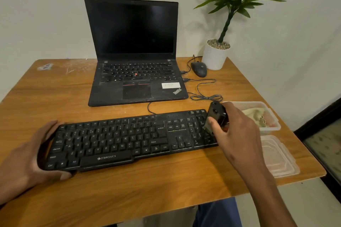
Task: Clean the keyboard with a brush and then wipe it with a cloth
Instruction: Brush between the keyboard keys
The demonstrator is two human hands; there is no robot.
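A black Zebronics keyboard (118, 140) lies across the front of the wooden table (129, 190). My left hand (27, 155) grips its left end, fingers behind the far edge and thumb at the near edge. My right hand (238, 131) holds a black brush (216, 114) by its block-shaped body, with the brush down on the number pad at the keyboard's right end. The bristles are mostly hidden by my fingers. A pale yellow cloth (256, 116) lies in a clear plastic container (273, 127) just right of the keyboard.
An open black laptop (136, 72) stands behind the keyboard, cables trailing to its right. A black mouse (199, 69) and a white potted plant (215, 55) sit at the back right. The container's clear lid (278, 156) lies near the table's right edge.
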